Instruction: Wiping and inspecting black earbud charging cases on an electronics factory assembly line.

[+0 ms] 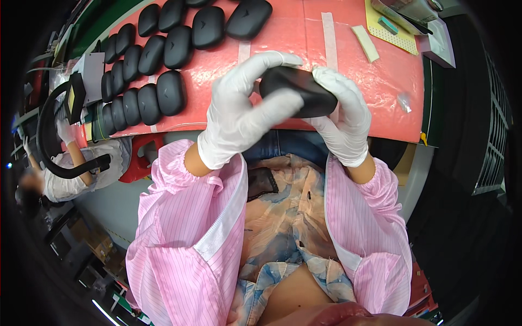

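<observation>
Over the near edge of the table I hold a black, smooth, rounded case [312, 100] between both gloved hands. It is tilted, and its underside is hidden from me. My left hand [234, 108] curves round its left end, fingers at the far side and the thumb, smeared by motion, across its near face. On the right end, my right hand [345, 111] grips with fingertips on top and thumb below. White gloves cover both hands. Several like black cases [178, 48] stand in rows on the table to the left, the closest of them left of my left hand.
Red sheeting covers the table [375, 111], with pale tape strips [329, 41] on it. At the far right are a cream strip [365, 43], a yellow perforated sheet [394, 32] and a teal block [387, 25]. A black curved arm [41, 130] and a co-worker [81, 168] are on the left.
</observation>
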`<state>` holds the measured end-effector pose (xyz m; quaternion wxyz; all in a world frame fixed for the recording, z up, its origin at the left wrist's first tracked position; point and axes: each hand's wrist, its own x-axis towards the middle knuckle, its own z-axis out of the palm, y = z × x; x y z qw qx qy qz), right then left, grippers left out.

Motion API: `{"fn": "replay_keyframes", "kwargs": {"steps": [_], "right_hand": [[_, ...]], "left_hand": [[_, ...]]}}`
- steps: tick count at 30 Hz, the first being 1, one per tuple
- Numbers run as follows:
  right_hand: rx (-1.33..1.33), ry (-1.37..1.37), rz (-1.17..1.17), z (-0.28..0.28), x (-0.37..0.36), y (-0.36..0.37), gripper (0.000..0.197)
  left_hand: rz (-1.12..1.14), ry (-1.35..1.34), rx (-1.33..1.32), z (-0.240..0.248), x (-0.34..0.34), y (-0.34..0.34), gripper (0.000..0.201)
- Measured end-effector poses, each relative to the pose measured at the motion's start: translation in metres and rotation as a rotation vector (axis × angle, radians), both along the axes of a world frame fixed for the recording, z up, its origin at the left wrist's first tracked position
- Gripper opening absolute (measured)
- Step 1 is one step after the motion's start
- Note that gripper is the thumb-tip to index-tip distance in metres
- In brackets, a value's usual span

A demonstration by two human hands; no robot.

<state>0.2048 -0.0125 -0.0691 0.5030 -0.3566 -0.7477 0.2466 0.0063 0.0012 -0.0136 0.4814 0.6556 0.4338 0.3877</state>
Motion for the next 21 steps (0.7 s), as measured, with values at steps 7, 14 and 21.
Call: {"fn": "replay_keyframes", "kwargs": {"steps": [7,14,21], "right_hand": [[-0.307,0.304,0.077,-0.003,0.022,-0.002,0.061],[-0.445,0.335,-0.526,0.012,0.112,0.025,0.039],[-0.175,-0.556,-0.786,0.003,0.153,0.039,0.036]], "left_hand": [[0.013,-0.089,-0.028,-0.02,0.017,0.038,0.028],[0.059,0.938,0.815,-0.015,0.019,0.138,0.059],[-0.016,0.971,0.34,-0.013,0.043,0.185,0.062]]}}
